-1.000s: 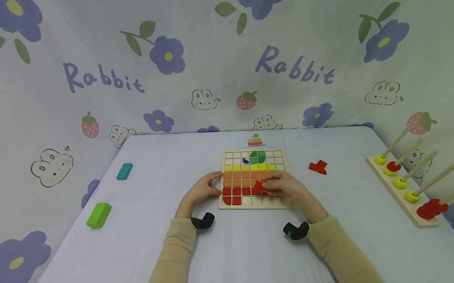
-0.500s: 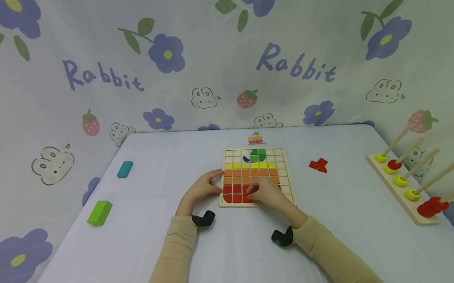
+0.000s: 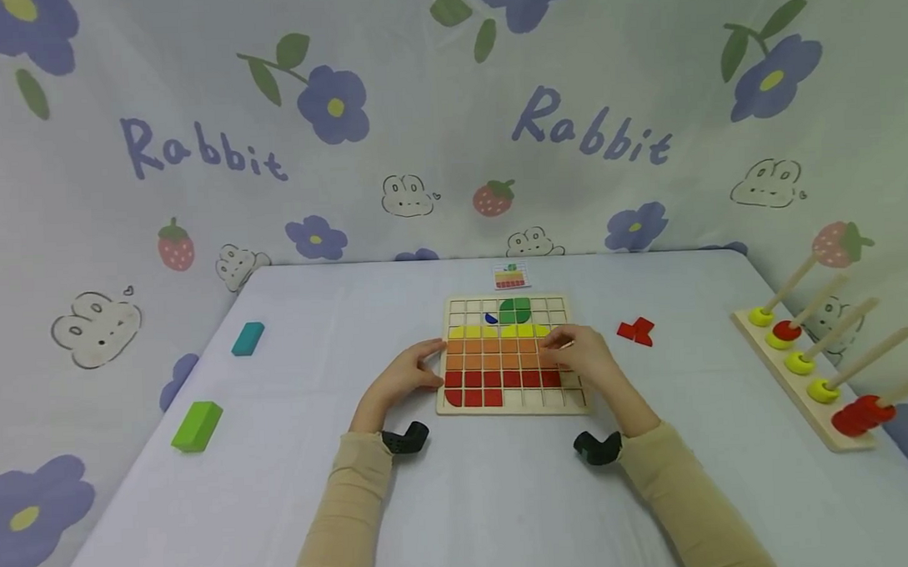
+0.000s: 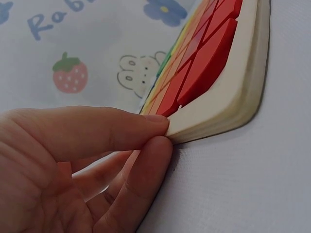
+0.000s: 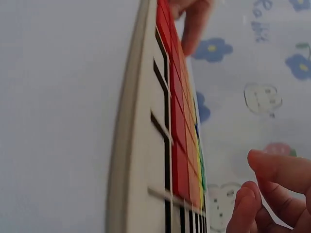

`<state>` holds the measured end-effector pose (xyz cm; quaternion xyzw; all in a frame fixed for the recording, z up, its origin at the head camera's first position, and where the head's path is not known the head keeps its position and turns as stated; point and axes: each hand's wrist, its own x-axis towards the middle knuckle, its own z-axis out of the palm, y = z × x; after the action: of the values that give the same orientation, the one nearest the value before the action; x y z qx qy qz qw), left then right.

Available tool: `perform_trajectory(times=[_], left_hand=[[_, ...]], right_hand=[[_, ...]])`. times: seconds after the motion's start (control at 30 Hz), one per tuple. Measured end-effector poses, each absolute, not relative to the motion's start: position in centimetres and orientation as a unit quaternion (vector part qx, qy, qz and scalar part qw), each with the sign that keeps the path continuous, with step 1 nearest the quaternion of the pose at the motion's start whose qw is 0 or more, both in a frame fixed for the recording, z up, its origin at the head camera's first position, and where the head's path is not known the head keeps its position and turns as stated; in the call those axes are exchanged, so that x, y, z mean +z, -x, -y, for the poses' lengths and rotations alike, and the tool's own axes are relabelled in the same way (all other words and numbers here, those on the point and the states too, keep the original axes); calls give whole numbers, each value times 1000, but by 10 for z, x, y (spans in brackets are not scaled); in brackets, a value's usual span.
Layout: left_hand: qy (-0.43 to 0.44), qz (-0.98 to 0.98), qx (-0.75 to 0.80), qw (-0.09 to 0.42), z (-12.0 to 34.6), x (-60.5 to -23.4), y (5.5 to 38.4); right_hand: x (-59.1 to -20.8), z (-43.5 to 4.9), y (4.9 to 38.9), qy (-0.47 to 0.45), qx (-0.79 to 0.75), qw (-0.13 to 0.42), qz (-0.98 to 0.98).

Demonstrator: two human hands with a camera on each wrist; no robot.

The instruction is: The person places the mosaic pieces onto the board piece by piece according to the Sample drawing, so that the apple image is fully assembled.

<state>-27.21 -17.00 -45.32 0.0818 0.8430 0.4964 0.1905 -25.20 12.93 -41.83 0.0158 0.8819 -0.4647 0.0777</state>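
Note:
A square-gridded wooden board [image 3: 536, 400] lies before me, filled with rows of red, orange and yellow tiles below a green leaf shape and a small blue piece. Three red tiles [image 3: 475, 397] sit at the left of its bottom row; bare cells follow to their right. My left hand [image 3: 406, 375] touches the board's left edge, thumb and fingertips right at the rim in the left wrist view. Over the board's right side hovers my right hand [image 3: 582, 356], nothing between its fingers; a gap shows between thumb and finger [image 5: 252, 191] in the right wrist view.
Loose red pieces [image 3: 637, 330] lie right of the board, and a small pattern card [image 3: 510, 276] behind it. At far right stands a peg rack [image 3: 799, 380] with yellow and red beads. Teal [image 3: 248, 339] and green [image 3: 198, 426] blocks lie left.
My right hand carried a red tile to the bottom row's third cell, let it go, and moved back right and away from me. My left hand stayed at the board's edge.

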Motion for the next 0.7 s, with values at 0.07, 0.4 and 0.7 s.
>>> perform_trajectory(times=[0.07,0.4,0.7], left_hand=[[-84,-841,499,191,170,-453,272],[-82,-841,500,190,170,-455,272],[-93,-841,499,186,170,-455,271]], right_hand=[[-418,-152,257,-36,-468,62,-881],[-434,-231,267,-111,-403,-4,-908],[-438,-234,269,-71,-351,10,-934]])
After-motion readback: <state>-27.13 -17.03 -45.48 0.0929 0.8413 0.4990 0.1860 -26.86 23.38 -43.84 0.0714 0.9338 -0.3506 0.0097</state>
